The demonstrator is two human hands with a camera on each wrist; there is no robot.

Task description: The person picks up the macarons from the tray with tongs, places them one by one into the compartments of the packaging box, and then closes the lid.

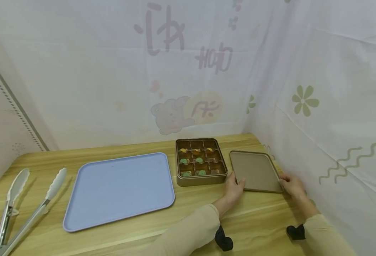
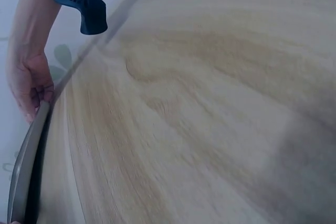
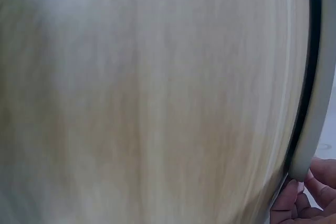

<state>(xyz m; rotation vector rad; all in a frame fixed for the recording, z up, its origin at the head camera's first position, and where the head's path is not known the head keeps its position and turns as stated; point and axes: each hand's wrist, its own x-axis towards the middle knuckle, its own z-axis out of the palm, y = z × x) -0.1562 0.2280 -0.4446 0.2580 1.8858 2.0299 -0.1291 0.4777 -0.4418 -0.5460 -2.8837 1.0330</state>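
A square brown tin lid (image 1: 256,170) lies nearly flat at the right of the table, held by both hands. My left hand (image 1: 234,188) grips its near left corner, right beside the tin. With my right hand (image 1: 293,185) I pinch its near right corner. In the left wrist view the right hand (image 2: 34,80) holds one end of the lid's edge (image 2: 26,161). In the right wrist view, fingers (image 3: 310,198) pinch the lid's rim (image 3: 317,93). The open brown tin (image 1: 202,180) has several compartments, some with small green or yellow-orange pieces.
A light blue tray (image 1: 121,192) lies left of the tin. Metal tongs (image 1: 25,220) with pale tips lie spread at the far left. White printed cloth (image 1: 111,71) hangs behind the wooden table (image 1: 137,234) and along its right side, close to my right hand.
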